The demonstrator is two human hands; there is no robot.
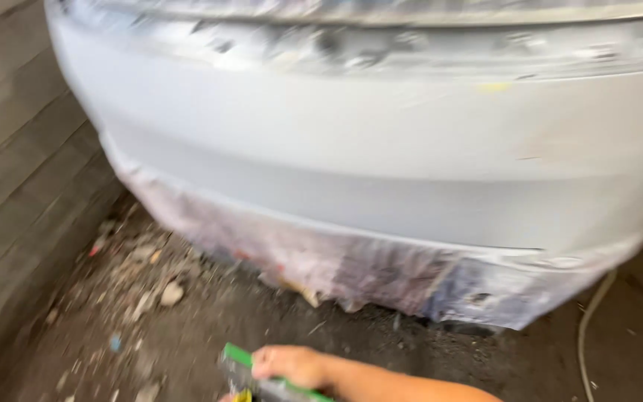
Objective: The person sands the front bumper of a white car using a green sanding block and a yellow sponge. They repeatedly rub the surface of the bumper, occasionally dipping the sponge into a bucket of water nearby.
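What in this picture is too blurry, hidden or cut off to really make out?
- Green-edged object, head view: blurred, cut by the bottom edge, partly covered by the hand; its kind is unclear.
- Which hand it is: unclear; the forearm runs out of frame. No second hand is in view.
- Lower bumper: hidden behind masking sheet.
- Debris on the ground: too blurred to identify.
- Hose: ends cut off.
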